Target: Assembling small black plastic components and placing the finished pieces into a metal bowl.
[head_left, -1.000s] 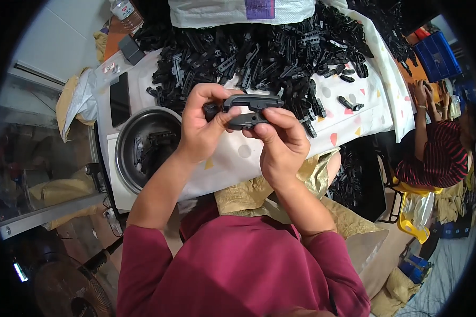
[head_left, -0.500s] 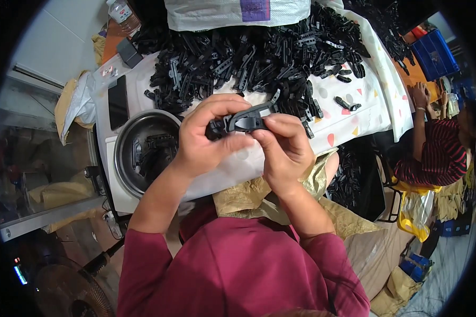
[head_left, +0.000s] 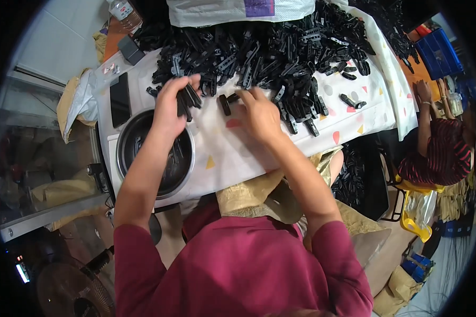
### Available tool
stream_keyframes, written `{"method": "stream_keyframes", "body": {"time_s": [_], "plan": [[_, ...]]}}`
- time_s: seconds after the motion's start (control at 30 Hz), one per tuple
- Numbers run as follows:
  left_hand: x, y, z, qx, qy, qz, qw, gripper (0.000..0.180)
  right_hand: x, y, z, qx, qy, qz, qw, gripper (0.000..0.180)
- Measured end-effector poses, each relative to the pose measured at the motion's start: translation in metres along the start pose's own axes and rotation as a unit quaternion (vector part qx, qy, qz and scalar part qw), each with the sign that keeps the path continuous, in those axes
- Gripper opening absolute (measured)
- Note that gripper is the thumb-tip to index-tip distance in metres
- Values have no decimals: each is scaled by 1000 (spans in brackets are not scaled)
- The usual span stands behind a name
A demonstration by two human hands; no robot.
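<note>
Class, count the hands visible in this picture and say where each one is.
3: left hand gripping black plastic parts; right hand at the pile's edge; another person's hand at far right. Others may be hidden.

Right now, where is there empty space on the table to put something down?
The white cloth is bare between the round pot and the right hand, down to the near edge. Another bare strip lies right of that hand. The black parts pile crowds the far side.
</note>
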State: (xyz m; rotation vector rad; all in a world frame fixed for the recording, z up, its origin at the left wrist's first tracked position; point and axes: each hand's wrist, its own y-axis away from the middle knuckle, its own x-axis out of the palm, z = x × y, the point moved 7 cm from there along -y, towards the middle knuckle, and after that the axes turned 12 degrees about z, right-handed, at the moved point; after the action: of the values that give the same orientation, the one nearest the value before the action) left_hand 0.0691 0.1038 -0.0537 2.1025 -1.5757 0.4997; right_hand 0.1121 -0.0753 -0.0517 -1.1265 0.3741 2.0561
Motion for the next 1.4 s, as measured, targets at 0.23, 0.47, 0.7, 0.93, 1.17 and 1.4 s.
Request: {"method": "stream_keyframes", "body": {"time_s": [0.23, 0.47, 0.7, 0.93, 1.17, 1.4], "plan": [[41, -74, 9, 140, -741, -9, 656, 16, 17, -19, -7, -35, 134, 4, 990, 20], [65, -94, 21, 88, -876, 48, 472, 13, -3, 20, -40, 143, -611, -34, 778, 33], [80, -23, 14, -86, -214, 253, 940, 14, -42, 34, -18, -9, -645, -47, 763, 24], [109, 19, 6, -181, -41, 345, 920, 14, -71, 49, 22, -147, -535, -78, 828, 20], [108, 21, -6, -102, -270, 350, 891, 19, -98, 61, 48, -187, -234, -141, 943, 21], [128, 34, -29, -25, -397, 416, 818, 20, -98, 69, 57, -185, -159, -174, 954, 24]]}}
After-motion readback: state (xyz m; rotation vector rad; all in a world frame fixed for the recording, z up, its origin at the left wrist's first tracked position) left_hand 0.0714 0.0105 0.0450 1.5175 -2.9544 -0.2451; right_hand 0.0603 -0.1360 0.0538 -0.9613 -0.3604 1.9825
